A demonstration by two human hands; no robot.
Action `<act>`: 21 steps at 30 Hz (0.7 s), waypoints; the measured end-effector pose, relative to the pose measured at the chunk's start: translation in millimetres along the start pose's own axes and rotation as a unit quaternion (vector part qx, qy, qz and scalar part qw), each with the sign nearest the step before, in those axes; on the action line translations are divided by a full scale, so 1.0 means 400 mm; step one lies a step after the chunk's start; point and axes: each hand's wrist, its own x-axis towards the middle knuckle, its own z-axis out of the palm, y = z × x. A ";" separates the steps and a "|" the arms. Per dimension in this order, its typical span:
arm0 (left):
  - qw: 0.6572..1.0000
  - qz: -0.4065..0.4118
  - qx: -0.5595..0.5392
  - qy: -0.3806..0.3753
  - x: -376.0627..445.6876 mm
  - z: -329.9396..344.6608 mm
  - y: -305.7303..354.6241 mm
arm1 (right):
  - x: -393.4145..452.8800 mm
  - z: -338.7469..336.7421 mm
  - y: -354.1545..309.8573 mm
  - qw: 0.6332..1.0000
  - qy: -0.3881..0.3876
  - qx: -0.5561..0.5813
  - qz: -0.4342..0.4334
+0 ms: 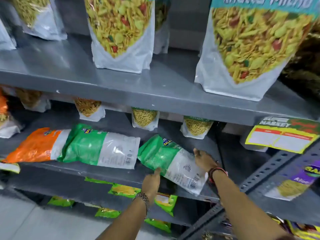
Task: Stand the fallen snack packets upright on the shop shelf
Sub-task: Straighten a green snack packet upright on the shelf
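Note:
A green-and-clear snack packet [166, 158] lies on its side on the middle grey shelf [107, 174], its clear end sticking out past the front edge. My left hand [152, 181] grips its lower edge from below. My right hand [204, 160] rests on its clear upper right end. To the left lie two more fallen packets: a green-and-clear one [97, 146] and an orange one [34, 146], partly overlapped by it.
Small upright packets [144, 118] stand at the back of the middle shelf. Large upright packets [121, 32] fill the top shelf. A yellow price label [282, 135] hangs at right, above a perforated grey upright [270, 168]. Green packets [164, 203] sit on lower shelves.

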 end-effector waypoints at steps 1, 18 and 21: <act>1.000 0.000 -0.015 0.015 0.003 0.001 0.005 | 0.023 0.000 0.005 1.000 -0.006 0.000 0.014; 0.951 0.094 -0.290 -0.045 -0.008 0.025 0.019 | 0.053 -0.008 0.095 0.922 -0.047 0.374 0.095; 0.956 0.153 -0.246 -0.039 0.010 -0.004 0.066 | 0.021 -0.004 0.093 0.886 -0.043 0.458 0.064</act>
